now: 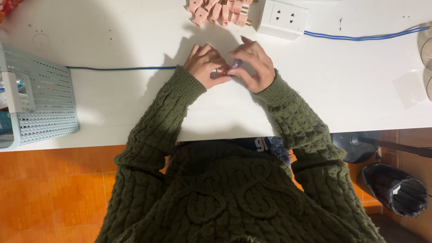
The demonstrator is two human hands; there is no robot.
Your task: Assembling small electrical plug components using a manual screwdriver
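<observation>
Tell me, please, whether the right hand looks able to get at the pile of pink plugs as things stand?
Probably yes: the pink plugs lie just beyond the right hand across bare table, though it already pinches a small part.

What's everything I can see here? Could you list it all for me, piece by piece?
small pinkish part with a purple bit: one, pinched between both hands at mid table
pink plastic plug pieces: a cluster, count unclear, top edge of the table
white socket box: one, right of the plug pieces
blue cable: runs from the socket box to the right edge; another blue stretch lies left of the hands
pale blue perforated plastic basket: one, left end of the table
white table: one, under it all
black bin with liner: one, on the orange tiled floor, lower right
left hand: green knitted sleeve, on the part
right hand: same sleeve, on the part
</observation>
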